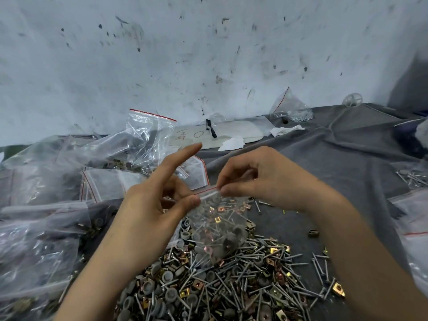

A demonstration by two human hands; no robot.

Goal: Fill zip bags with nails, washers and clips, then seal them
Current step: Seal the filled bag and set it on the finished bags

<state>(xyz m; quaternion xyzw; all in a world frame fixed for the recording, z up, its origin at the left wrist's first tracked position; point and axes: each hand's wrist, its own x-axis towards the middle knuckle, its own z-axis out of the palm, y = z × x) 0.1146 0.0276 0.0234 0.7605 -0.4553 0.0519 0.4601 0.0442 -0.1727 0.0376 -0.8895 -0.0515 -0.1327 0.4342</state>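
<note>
A clear zip bag [217,228] holding nails, washers and clips is held above the loose pile [222,283]; its top strip is pinched by the left hand [150,205], forefinger outstretched, and the right hand [261,177].

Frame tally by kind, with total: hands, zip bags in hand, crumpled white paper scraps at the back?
hands: 2 (left hand, right hand)
zip bag in hand: 1
paper scraps: 2
total: 5
</note>
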